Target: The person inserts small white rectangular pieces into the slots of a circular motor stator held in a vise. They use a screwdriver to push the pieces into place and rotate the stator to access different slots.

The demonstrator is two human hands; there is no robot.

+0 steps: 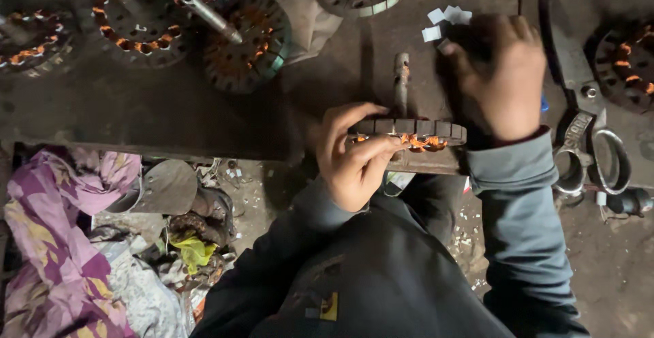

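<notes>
A round motor stator with copper windings and a metal shaft lies on the edge of a dark bench. My left hand grips its near left rim, fingers curled over the slots. My right hand hovers past the stator's far right side, reaching among small white paper strips; whether it pinches one is hidden by the back of the hand.
Several more wound stators lie along the bench's far side, one with a long shaft. Large shears rest at the right. A purple patterned cloth and scrap clutter lie on the floor at left.
</notes>
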